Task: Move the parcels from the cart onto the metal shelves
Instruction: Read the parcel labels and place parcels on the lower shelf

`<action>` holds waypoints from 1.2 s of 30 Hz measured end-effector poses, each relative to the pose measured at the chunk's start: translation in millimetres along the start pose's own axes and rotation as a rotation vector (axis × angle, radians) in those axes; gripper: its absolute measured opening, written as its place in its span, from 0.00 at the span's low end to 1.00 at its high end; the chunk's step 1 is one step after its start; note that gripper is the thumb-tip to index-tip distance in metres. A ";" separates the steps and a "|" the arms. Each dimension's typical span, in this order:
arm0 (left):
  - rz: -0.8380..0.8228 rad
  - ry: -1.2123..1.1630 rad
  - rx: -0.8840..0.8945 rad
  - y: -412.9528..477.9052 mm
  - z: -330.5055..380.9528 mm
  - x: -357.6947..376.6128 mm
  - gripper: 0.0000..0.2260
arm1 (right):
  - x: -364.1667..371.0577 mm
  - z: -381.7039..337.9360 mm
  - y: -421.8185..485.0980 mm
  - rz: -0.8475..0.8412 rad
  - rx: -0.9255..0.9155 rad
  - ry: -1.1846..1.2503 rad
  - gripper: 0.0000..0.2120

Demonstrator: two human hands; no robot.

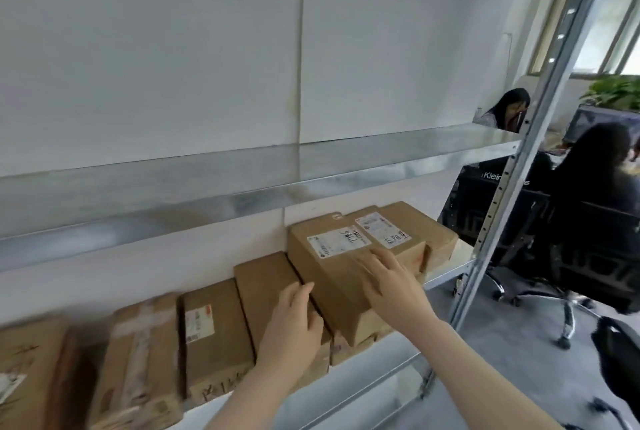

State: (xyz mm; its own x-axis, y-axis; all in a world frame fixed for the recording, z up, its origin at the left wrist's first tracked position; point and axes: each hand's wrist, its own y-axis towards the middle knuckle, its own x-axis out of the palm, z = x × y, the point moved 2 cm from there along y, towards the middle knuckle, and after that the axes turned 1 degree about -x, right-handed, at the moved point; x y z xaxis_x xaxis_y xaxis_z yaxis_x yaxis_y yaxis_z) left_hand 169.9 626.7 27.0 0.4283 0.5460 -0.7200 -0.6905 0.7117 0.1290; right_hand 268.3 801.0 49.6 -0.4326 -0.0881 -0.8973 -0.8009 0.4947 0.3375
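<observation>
I am standing near the metal shelves [242, 183], where a person is reaching both arms onto the lower shelf [446, 278]. A row of brown cardboard parcels is sitting there, side by side against the white wall.

The right hand [391, 286] is lying flat on top of the large parcel [325, 277]. Its fingers are spread and straight and are gripping nothing. This parcel is carrying a white label and is resting tilted on the lower parcels [349, 346] beneath it, higher than the rest of the row.

The left hand [294, 322] is resting palm down on the plain parcel [263, 280] just beside it. Its fingers are relaxed, and the tips are reaching the seam where the two boxes are meeting. It is holding nothing either.

Behind the large parcel, a hand-marked parcel [388, 234] is lying touching it. An end parcel [433, 232] is sitting at the far right of the shelf.

To the left of the plain parcel:
- a labelled parcel [211, 336] is standing next to it;
- a taped parcel [142, 357] is standing after that;
- a blurred parcel [27, 367] is showing at the edge of view.

The shelf above is showing only bare metal. The slotted upright post [512, 187] is rising at the right end. Beyond it, a seated person [595, 173] is sitting in an office chair [588, 263], well apart from the shelves, and a green plant [613, 90] is standing by the window.
</observation>
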 end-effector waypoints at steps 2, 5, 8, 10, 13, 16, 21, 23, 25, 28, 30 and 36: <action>0.025 -0.029 0.001 23.9 27.2 19.6 0.22 | -2.4 26.4 14.1 -0.064 0.018 -0.022 0.19; 0.020 -0.027 -0.077 56.8 53.6 38.9 0.22 | 4.5 52.8 31.8 -0.212 0.039 0.039 0.20; -0.013 -0.009 -0.220 73.6 52.5 51.2 0.23 | 16.6 57.0 33.7 -0.239 -0.011 0.124 0.22; 0.028 0.020 -0.255 70.6 42.8 52.2 0.23 | 24.3 54.2 29.0 -0.223 -0.056 0.176 0.24; 0.077 0.045 -0.232 61.9 32.3 47.7 0.22 | 29.5 46.8 26.7 -0.244 -0.029 0.339 0.25; 0.118 0.054 -0.221 54.3 30.9 42.6 0.22 | 30.6 35.6 24.4 -0.316 0.006 0.468 0.24; 0.217 0.039 -0.251 16.1 23.8 18.5 0.22 | 16.1 -0.8 4.2 -0.292 -0.078 0.487 0.24; 0.280 0.051 -0.277 -9.3 18.1 -0.9 0.21 | 11.1 -27.2 -6.4 -0.294 -0.144 0.490 0.23; 0.350 0.083 -0.320 -40.6 9.4 -23.4 0.21 | 7.5 -60.9 -18.3 -0.329 -0.199 0.499 0.22; 0.484 0.138 -0.393 -101.8 -12.8 -60.1 0.22 | 8.2 -125.5 -43.5 -0.376 -0.301 0.598 0.23; 0.590 0.161 -0.487 -152.8 -30.7 -84.7 0.28 | 12.9 -175.1 -64.8 -0.389 -0.405 0.692 0.24; 0.923 0.170 -0.902 -344.8 -72.9 -134.0 0.30 | 44.7 -338.0 -172.4 -0.645 -0.781 0.831 0.37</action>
State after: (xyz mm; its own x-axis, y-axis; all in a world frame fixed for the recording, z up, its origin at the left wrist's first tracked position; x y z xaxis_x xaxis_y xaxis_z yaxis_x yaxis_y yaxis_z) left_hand 308.1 275.9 29.3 -0.4451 0.5617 -0.6974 -0.8631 -0.4767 0.1668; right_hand 247.1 419.6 47.5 0.2171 -0.7616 -0.6106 -0.8642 -0.4409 0.2425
